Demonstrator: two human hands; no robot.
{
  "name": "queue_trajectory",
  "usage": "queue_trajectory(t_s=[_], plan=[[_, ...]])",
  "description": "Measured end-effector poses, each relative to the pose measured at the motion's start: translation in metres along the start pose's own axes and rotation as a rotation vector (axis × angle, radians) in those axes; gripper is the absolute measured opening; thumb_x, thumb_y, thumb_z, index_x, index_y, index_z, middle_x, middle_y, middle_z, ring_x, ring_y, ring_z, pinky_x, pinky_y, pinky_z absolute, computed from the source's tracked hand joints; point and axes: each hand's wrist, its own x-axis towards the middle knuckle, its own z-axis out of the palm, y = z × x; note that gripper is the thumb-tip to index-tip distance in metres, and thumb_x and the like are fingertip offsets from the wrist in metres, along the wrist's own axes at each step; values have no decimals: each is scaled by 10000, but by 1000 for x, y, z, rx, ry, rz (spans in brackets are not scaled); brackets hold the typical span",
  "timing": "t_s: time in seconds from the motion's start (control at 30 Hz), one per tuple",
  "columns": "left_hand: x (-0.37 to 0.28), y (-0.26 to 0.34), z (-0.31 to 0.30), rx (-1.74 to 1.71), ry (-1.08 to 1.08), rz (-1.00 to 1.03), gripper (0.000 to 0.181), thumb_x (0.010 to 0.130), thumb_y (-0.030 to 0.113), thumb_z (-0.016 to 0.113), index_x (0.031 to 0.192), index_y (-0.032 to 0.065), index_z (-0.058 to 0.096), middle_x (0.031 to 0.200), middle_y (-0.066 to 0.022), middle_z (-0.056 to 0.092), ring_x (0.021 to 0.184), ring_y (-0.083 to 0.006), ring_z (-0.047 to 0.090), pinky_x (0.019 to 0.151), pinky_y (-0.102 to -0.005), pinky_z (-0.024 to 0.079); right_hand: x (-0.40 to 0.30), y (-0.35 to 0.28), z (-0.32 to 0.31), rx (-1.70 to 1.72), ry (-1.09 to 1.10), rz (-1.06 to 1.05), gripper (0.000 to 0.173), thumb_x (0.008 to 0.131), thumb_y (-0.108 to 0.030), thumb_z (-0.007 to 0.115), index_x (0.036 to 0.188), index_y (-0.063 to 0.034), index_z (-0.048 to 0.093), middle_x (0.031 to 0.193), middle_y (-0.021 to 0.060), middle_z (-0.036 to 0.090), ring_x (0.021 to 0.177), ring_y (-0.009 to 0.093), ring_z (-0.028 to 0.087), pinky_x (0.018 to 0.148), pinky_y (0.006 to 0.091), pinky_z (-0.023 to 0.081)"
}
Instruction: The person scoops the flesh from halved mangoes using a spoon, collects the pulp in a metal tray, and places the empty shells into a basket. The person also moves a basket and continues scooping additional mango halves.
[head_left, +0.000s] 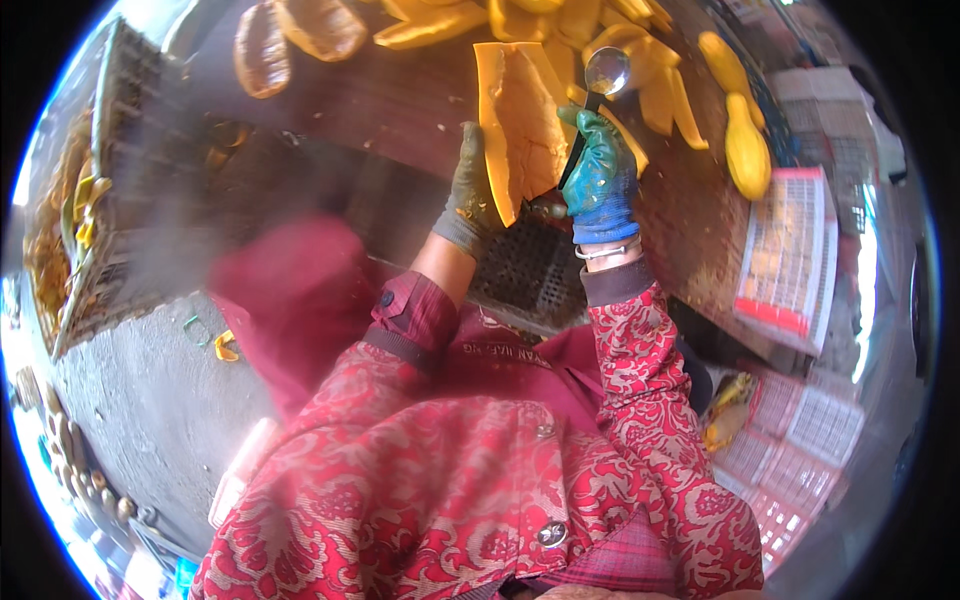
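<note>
My left hand (472, 187), in a soiled grey glove, grips a long cut piece of orange squash (521, 112) along its left edge. The hollowed inner flesh of that piece faces up towards me. In a green and blue glove, my right hand (600, 176) closes round the dark handle of a metal spoon (607, 71). The round bowl points away from me, above the fist. The right fist is close to the squash's right edge; whether it also touches the piece is hard to tell. Below both hands sits a dark perforated plastic crate (536, 270).
Many cut squash pieces (577, 22) lie across the far part of the brown table (397, 127). Two hollowed halves (319, 30) rest at its upper left. Whole yellow squashes (746, 154) and a red-white crate (787, 255) are right. A crate of scraps (67, 225) stands left.
</note>
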Motion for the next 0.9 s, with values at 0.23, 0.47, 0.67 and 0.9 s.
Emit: queue_trajectory(t_s=[0.23,0.47,0.67,0.9], plan=[[-16,-41,-16,-9,18,-336,657,820,408,590,1328,34,405,1256,-185,531,1134,-342,534,930,-512,449,-49,32,-53,-87,115,147,251,878,-150,516,908,31,687,952,102,677,917,185,607,860,304,448],[-55,-49,-47,131,410,-515,392,880,242,556,1200,22,505,1086,-158,613,955,-322,621,748,-462,531,-86,77,-73,263,106,435,102,866,-93,572,789,-57,629,704,28,624,582,113,534,556,259,430],[-77,-59,-64,860,564,-257,365,833,137,659,1138,-26,544,987,-124,638,836,-228,640,725,-339,533,-92,70,-78,-556,-23,128,128,870,-153,588,788,-59,560,610,8,509,516,109,469,448,277,378],[-78,-66,-80,1059,628,-252,340,802,26,648,1118,-61,554,987,-130,640,837,-200,631,726,-313,517,-81,73,-64,-1081,-169,-98,432,810,-149,572,1221,-22,525,645,213,594,583,382,594,539,474,470]])
